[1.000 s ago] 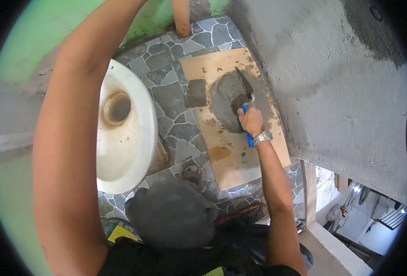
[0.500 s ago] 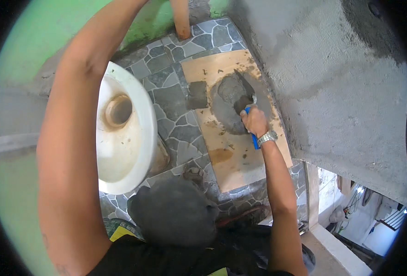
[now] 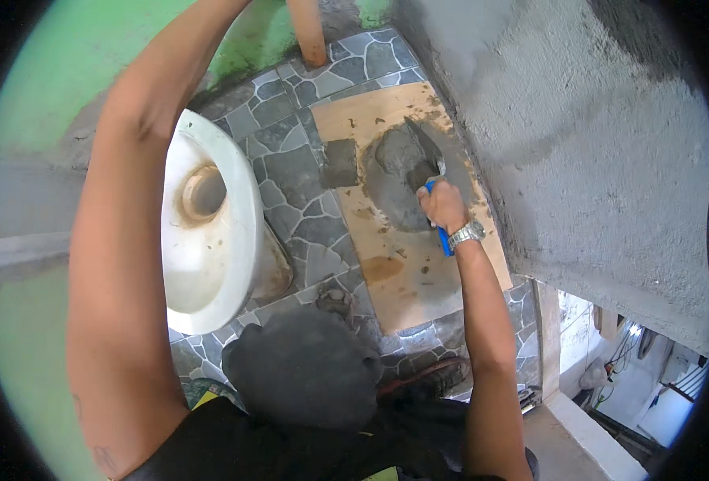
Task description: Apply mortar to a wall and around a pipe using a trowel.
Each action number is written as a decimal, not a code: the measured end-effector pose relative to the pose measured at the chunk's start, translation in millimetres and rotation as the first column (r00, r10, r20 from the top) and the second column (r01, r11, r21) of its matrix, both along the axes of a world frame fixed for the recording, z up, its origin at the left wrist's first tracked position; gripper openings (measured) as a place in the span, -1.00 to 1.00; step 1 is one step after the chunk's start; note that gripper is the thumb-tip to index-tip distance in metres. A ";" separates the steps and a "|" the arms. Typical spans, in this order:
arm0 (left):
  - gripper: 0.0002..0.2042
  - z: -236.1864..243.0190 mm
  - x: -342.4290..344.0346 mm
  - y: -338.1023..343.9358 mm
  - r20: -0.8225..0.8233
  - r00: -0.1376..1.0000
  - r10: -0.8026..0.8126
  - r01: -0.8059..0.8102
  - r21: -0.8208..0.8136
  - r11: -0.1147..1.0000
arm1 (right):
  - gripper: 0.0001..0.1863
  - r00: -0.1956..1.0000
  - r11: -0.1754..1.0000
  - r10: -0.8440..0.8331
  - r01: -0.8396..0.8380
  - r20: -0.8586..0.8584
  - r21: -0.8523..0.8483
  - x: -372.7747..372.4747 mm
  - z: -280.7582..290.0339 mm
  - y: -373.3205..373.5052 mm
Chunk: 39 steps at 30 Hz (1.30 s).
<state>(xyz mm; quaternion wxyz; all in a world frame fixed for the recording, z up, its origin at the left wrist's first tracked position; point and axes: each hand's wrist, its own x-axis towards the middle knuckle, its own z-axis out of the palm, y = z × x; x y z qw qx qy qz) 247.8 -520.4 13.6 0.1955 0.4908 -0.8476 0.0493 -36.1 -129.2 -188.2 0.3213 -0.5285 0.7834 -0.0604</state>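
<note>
My right hand [image 3: 447, 207], with a metal-banded watch on its wrist, is closed around the blue handle of a trowel [image 3: 424, 146]. The trowel's dark pointed blade lies at the right side of a heap of wet grey mortar [image 3: 396, 151], its tip toward the far end. Mortar is spread in a rough patch on a light wooden board [image 3: 443, 301]. A small dark grey square piece [image 3: 340, 163] lies at the board's left edge. My left arm reaches up past the top edge, so its hand is out of sight.
A white toilet bowl [image 3: 250, 200] stands left of the board on stone-patterned floor tiles [image 3: 294, 172]. An orange-brown pipe-like post [image 3: 308, 36] rises by the green wall [image 3: 250, 48]. A rough cement wall [image 3: 563, 176] borders the board's right. A doorway frame [image 3: 545, 337] is at lower right.
The trowel blade has shifted slightly against the mortar heap, and more of the blade shows beside it. The whole view has moved a little. My left arm stays raised.
</note>
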 end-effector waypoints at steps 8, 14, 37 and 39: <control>-0.52 2.4 6.2 -0.9 -0.016 0.999 -0.030 0.030 0.005 1.000 | -0.55 0.998 0.999 0.049 -0.050 -0.039 -0.014 -2.3 -6.0 -0.1; -0.53 8.3 16.1 -4.7 0.001 1.000 -0.017 0.017 -0.043 0.999 | -0.56 0.992 0.983 0.113 -0.119 -0.049 -0.139 -0.6 -14.7 -1.5; -0.54 7.9 18.7 4.1 0.001 0.999 0.038 -0.038 -0.050 0.998 | -0.56 0.989 0.986 0.124 -0.132 -0.081 -0.100 10.4 -3.8 -2.5; -0.53 13.0 -7.1 22.4 -0.043 0.999 0.028 -0.028 0.003 1.000 | -0.55 0.993 0.984 0.075 -0.089 -0.090 -0.156 -6.8 -5.4 5.6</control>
